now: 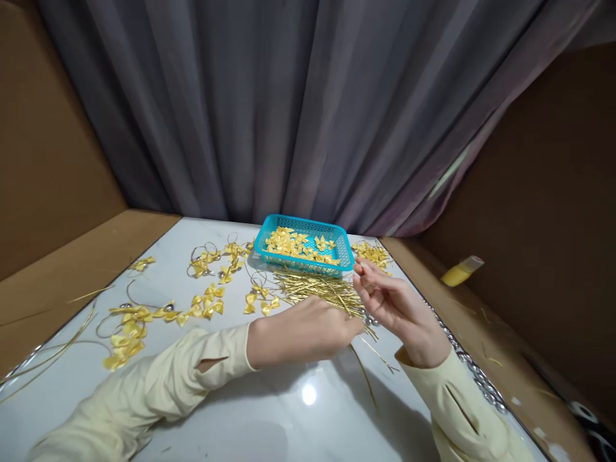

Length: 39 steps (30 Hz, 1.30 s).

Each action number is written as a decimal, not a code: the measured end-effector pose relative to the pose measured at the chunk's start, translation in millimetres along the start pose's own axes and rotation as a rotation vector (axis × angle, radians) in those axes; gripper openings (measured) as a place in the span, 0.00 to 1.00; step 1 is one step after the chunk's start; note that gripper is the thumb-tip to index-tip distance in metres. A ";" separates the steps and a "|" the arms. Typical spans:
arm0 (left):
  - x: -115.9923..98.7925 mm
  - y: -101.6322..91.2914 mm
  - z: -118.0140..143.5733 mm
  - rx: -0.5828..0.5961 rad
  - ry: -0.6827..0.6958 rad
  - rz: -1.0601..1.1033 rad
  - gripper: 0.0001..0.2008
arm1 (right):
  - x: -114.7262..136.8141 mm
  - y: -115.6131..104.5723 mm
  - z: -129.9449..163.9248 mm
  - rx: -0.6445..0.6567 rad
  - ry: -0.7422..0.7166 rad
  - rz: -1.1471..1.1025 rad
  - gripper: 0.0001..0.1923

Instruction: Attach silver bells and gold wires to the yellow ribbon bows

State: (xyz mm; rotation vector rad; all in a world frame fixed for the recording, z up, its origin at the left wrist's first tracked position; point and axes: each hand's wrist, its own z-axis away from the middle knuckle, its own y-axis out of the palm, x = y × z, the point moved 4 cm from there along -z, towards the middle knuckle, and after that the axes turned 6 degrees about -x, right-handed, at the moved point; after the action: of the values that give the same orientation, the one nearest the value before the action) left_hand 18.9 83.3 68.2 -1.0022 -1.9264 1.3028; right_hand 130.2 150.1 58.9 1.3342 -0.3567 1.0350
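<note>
Head view. A turquoise basket is seen at the far edge of the white surface, partly filled with small yellow bows. Just in front of the basket a heap of thin gold wire ties is spread on the surface.

The left hand is laid palm down at the near edge of that heap, in front of the basket, fingers curled loosely over the ties; whether a tie is actually gripped cannot be told. The right hand is held raised just to the right of the heap, near the basket's right corner, fingertips pinched together; what they hold is too small to tell.

More finished bows with wire loops are scattered left of the basket. A grey curtain hangs behind the basket.
</note>
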 end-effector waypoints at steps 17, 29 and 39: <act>68.3 40.2 102.0 -0.123 -0.586 0.128 0.14 | -14.7 -63.4 37.8 -0.203 -0.297 0.583 0.13; 61.4 57.1 97.0 -0.018 -0.681 0.107 0.15 | -25.3 -81.6 34.4 0.070 -0.123 0.158 0.11; 52.3 60.7 96.2 -0.015 -0.685 0.127 0.15 | -22.3 -88.2 30.8 0.190 -0.194 0.344 0.11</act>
State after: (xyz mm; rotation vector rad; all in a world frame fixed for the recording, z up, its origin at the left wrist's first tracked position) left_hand -71.3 94.8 -17.9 -0.7441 -2.3892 1.8830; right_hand 197.0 122.3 -4.3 1.5850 -0.6649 1.2505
